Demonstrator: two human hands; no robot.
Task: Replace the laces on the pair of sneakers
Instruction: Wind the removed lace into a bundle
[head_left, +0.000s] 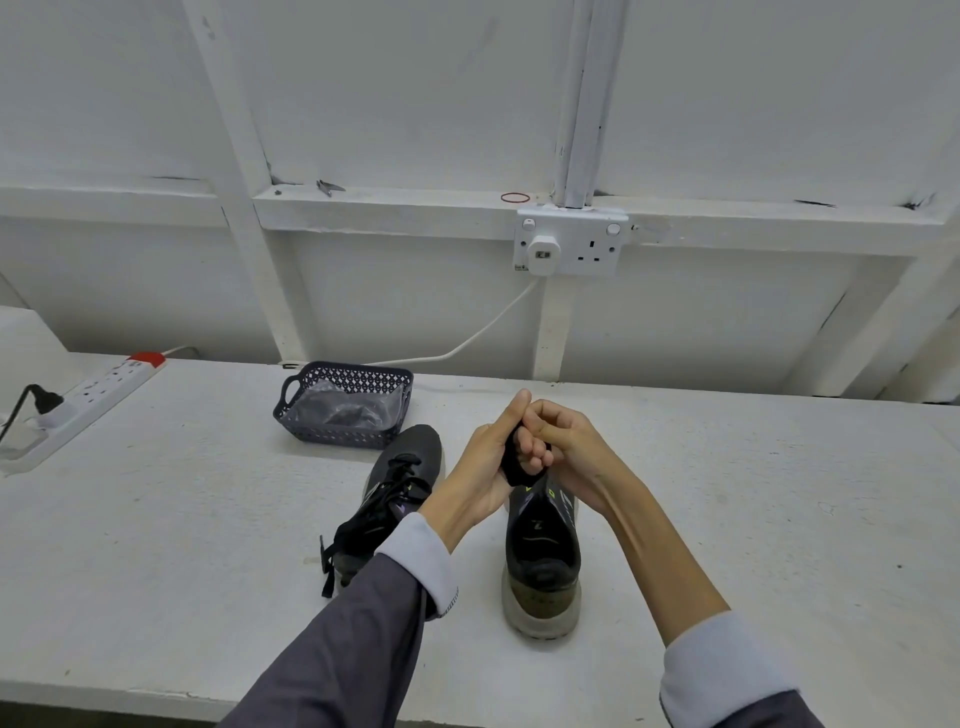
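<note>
Right sneaker (540, 551) stands on surface (208, 519), heel nearest camera. Insole carries one pale letter, N or Z; cannot tell which. Over its front, left hand (485, 460) and right hand (569, 441): each grip curled tight on black bundle (514, 472). Left sneaker (400, 483) just beside, laced black.

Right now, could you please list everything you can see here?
sneakers: two, dark grey, on the white table; laced sneaker on the left, second sneaker under the hands.
lace bundle: one, black, held above the second sneaker.
plastic lattice basket: one, dark grey, behind the sneakers, holding a clear plastic bag.
power strip: one, white with red switch, table's far left, black plug inserted.
double wall socket: one, white, white adapter and cable attached.
rubber band: one, red, on the wall ledge.
hands: two, bare; left hand and right hand both grip the bundle.
</note>
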